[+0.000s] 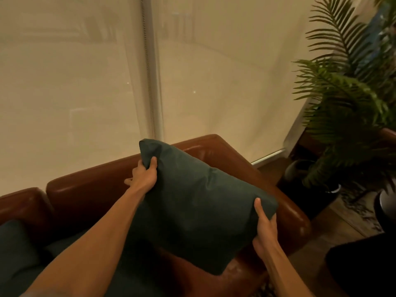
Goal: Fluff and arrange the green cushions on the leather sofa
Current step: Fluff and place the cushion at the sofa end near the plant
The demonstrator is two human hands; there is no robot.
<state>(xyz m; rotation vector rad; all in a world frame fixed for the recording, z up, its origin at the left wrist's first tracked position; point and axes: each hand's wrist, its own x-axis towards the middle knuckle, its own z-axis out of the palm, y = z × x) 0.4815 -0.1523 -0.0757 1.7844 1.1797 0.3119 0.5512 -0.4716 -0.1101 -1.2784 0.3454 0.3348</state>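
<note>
Cushion, dark green and square, is held up at an angle over the right end of a brown leather sofa, one corner pointing up toward the sofa back and the lowest corner close to the armrest; whether that corner touches the leather cannot be told. The left hand pinches the upper left corner, thumb on the front and fingers wrapped behind, closed on the fabric. The right hand grips the right corner the same way, thumb on the face and the rest curled behind the edge. Creases spread from both grips and the middle looks plump, so the cushion seems soft, light and easily squashed, unlikely to slip from matte cloth; opposite corners or edges look like the sensible places to hold for shaking or plumping. A second green cushion lies at the lower left on the seat, against the sofa back. Behind the sofa hangs a pale translucent blind. To the right stands a leafy potted palm on a wooden floor.
</note>
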